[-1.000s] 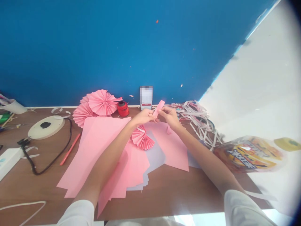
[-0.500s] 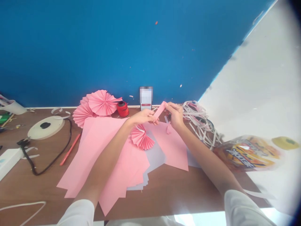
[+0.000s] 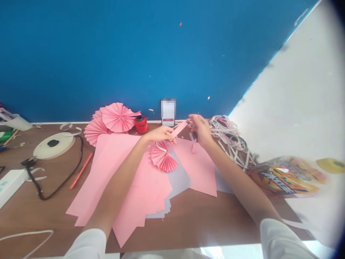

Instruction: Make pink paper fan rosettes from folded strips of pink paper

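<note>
My left hand (image 3: pixel 161 134) is closed on a narrow folded strip of pink paper (image 3: pixel 179 129), which slants up to the right. At the strip's upper end, my right hand (image 3: pixel 198 126) has its fingers apart, close to the paper; whether a fingertip touches it I cannot tell. Below my left hand, a small pleated pink paper fan (image 3: pixel 163 158) rests on pink paper sheets (image 3: pixel 153 194). Another pink sheet (image 3: pixel 202 169) lies beneath my right forearm, with grey sheets (image 3: pixel 179 181) partly under the pink ones.
Pink paper rosettes (image 3: pixel 120 118) and a red thread spool (image 3: pixel 141 125) stand at the back, beside a propped phone (image 3: pixel 168 112). Paper scraps (image 3: pixel 229 138) and a large bottle (image 3: pixel 289 178) are right. A red pen (image 3: pixel 81 170), white disc (image 3: pixel 54 146) and black cable (image 3: pixel 58 194) lie left.
My right hand has let go of the strip's upper end and spread its fingers. The strip has tipped lower in my left hand. The view has shifted slightly.
</note>
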